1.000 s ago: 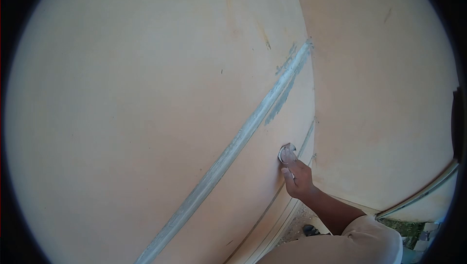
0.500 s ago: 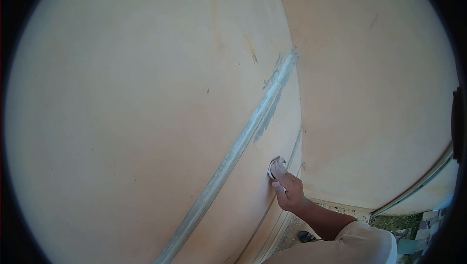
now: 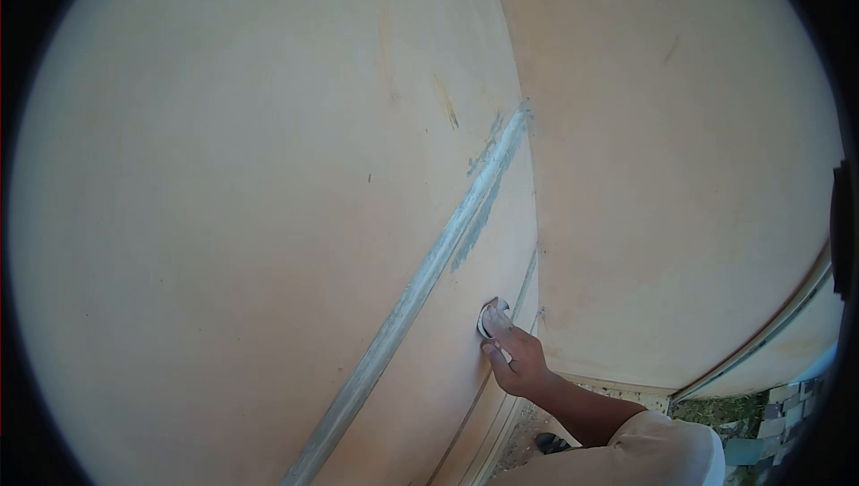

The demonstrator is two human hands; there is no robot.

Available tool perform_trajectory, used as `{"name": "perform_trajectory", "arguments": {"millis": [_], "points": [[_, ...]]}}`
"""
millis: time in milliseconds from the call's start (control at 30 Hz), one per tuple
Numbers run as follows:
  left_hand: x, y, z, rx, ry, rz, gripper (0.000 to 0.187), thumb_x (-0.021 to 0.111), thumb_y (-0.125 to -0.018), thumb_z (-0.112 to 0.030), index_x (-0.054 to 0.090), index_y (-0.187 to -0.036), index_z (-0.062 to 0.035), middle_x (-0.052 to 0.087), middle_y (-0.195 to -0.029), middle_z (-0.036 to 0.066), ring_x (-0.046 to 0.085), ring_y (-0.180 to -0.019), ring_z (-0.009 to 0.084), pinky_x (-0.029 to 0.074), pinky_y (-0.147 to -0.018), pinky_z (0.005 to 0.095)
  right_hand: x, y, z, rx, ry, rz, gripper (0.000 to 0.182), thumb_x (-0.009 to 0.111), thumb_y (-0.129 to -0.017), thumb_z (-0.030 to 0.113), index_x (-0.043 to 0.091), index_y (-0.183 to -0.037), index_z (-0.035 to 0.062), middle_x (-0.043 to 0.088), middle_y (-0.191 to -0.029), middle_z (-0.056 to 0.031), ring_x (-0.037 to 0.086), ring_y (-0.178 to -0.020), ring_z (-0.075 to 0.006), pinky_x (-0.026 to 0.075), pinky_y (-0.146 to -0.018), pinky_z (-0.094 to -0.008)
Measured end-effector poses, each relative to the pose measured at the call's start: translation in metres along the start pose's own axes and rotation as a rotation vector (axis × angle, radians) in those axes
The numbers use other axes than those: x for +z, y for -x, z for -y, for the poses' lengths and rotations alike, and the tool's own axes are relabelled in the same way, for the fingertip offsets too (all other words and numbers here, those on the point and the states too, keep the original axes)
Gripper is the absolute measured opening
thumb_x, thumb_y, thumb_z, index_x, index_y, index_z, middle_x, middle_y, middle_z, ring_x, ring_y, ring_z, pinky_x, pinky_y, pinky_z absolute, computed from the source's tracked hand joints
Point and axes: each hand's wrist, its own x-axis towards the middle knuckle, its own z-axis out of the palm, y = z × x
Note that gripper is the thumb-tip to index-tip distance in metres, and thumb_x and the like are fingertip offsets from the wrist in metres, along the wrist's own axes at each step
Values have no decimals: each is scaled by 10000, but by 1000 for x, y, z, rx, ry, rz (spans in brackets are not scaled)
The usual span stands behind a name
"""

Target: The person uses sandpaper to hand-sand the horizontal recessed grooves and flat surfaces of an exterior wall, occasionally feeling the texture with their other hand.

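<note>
My right hand [image 3: 516, 353] is closed round a small whitish folded pad [image 3: 489, 318] and presses it against the peach wall [image 3: 268, 217], low and close to the inner corner. A grey pipe [image 3: 403, 311] runs diagonally up the wall to the left of the hand, with grey smears [image 3: 474, 226] beside its upper part. Below the hand, a thin line crosses the wall. My left hand is out of the frame.
A second wall [image 3: 680, 173] meets the first at the right, with a curved pipe [image 3: 761, 347] low on it. At the bottom right lie grass [image 3: 725, 411] and paving blocks [image 3: 778, 419]. A dark shoe [image 3: 551, 442] shows beneath my arm.
The view has shifted slightly, so the walls, pipe and smears appear a little further left and lower. My right hand still holds the pad to the wall at nearly the same spot.
</note>
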Motion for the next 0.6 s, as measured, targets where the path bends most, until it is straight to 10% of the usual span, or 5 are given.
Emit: {"name": "perform_trajectory", "arguments": {"millis": [367, 600], "points": [[52, -23, -2, 19, -25, -97, 629, 344, -1003, -591, 393, -1398, -103, 232, -1568, 285, 159, -1469, 480, 116, -1145, 677, 7, 0, 0, -9, -1, -47, 417, 658, -845, 4, 622, -1260, -16, 631, -741, -179, 620, -627, -336, 519, -601, -399], [-45, -26, 12, 20, -110, 8, 615, 320, -1015, -583, 395, -1399, -109, 237, -1565, 291, 163, -1469, 483, 124, -1144, 673, 1, -1, 1, 8, 2, -9, 404, 644, -873, 20, 613, -1274, -14, 683, -868, -200, 670, -748, -350, 550, -713, -388]]}}
